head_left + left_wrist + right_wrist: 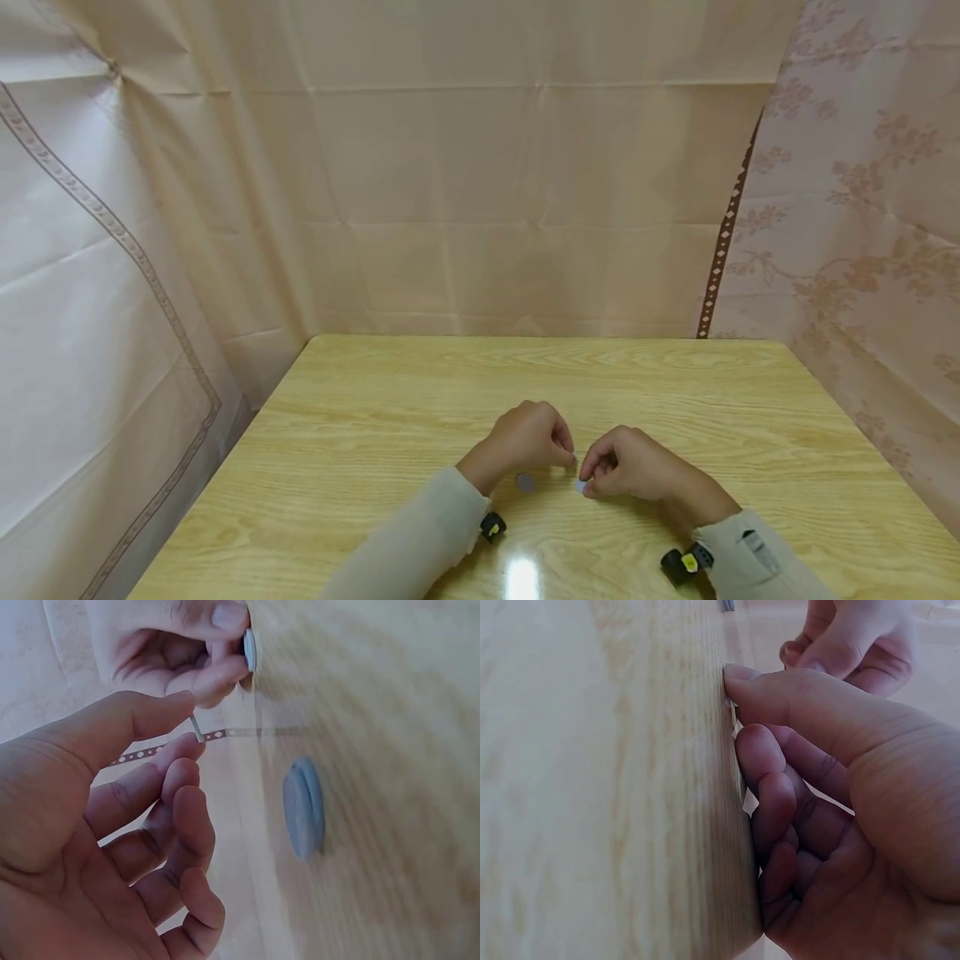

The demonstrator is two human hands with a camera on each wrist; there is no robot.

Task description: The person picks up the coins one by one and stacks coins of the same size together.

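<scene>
In the head view my left hand [531, 437] is above the middle of the table. Between its thumb and index fingertip it pinches a thin grey coin [196, 727], seen nearly edge-on in the left wrist view; the other fingers are loosely bent. Just to the right, my right hand [632, 464] rests low at the tabletop, thumb and finger pinching a pale silvery coin [581, 486] at the wood surface. Below the left hand a small stack of grey coins [304, 808] lies flat on the table, touched by neither hand. The right wrist view mostly hides the right hand's coin.
The wood-grain table [360, 433] has its far edge near a beige cloth backdrop [487, 208]. Patterned cloth hangs on the right [862, 208] and pale cloth on the left. Small black wrist cameras [678, 567] sit under both cuffs.
</scene>
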